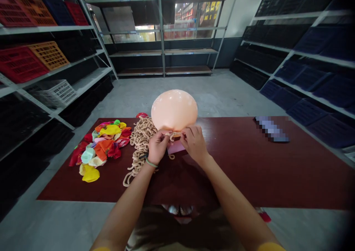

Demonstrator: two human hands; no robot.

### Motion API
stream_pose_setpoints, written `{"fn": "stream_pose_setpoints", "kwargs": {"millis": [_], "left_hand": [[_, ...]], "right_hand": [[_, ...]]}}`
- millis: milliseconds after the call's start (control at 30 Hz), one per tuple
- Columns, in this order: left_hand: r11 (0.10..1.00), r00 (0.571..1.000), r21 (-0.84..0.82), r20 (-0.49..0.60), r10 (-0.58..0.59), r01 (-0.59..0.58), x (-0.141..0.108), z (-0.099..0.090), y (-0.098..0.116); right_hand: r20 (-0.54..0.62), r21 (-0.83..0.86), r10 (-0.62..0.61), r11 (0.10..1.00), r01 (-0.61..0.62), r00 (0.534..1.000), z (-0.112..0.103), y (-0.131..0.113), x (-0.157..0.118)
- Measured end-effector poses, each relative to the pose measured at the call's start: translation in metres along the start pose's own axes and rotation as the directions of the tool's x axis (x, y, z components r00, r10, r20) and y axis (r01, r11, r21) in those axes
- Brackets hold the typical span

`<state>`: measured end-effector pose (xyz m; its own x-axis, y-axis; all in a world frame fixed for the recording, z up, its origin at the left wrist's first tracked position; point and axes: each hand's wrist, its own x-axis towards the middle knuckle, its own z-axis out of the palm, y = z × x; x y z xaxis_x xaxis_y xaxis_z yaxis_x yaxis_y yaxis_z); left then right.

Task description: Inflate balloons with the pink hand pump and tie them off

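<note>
An inflated peach balloon point(174, 108) rests at the far edge of the brown table, just beyond my hands. My left hand point(158, 145) is closed in a pinch at the balloon's near side. Opposite it, my right hand point(193, 141) pinches too, thumb against fingers. A short curl of beige cord point(172, 137) shows between the two sets of fingertips, close to the balloon; the balloon's neck is mostly hidden. Beside my left hand lies a heap of beige cords point(142, 134). Below my fingers is a flat pink piece point(176, 146), with a small cord loop point(172, 156) near it.
Limp balloons in several colours point(104, 143) are piled on the left of the table point(249, 169). A blurred, phone-shaped object point(272, 129) lies at the right. Shelving with crates point(50, 54) stands left, dark bins point(310, 77) right, and a rack point(163, 53) behind.
</note>
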<state>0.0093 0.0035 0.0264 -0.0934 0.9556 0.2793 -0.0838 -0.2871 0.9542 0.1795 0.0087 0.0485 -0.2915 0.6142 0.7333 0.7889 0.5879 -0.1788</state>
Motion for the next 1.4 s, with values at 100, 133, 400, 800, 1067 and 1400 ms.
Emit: {"fn": "stream_pose_setpoints", "kwargs": {"millis": [100,133,400,800,1067,1400], "left_hand": [[1.0,1.0,-0.008,0.006,-0.017,0.017,0.0,0.002,-0.001],[1.0,1.0,-0.006,0.005,-0.022,0.022,0.001,0.003,0.0],[0.997,0.996,-0.022,0.053,-0.078,0.08,0.004,0.008,0.003],[0.996,0.993,0.036,0.077,-0.089,0.087,0.002,0.006,0.007],[0.995,0.991,0.008,0.085,-0.105,0.104,0.002,0.006,0.005],[0.99,0.99,-0.025,0.012,-0.139,0.14,0.004,0.003,-0.006]], "right_hand": [[0.001,-0.028,0.013,1.0,-0.013,1.0,0.002,0.007,-0.005],[-0.001,-0.035,0.015,0.999,-0.015,1.0,0.002,0.009,-0.006],[0.032,0.029,0.01,1.0,-0.011,0.999,0.002,0.016,-0.014],[0.197,-0.119,-0.005,0.993,0.029,0.98,0.003,0.007,-0.017],[0.145,-0.184,0.001,0.983,0.026,0.989,0.007,0.007,-0.017],[0.124,-0.152,-0.064,0.985,0.083,0.99,0.003,0.015,-0.018]]}}
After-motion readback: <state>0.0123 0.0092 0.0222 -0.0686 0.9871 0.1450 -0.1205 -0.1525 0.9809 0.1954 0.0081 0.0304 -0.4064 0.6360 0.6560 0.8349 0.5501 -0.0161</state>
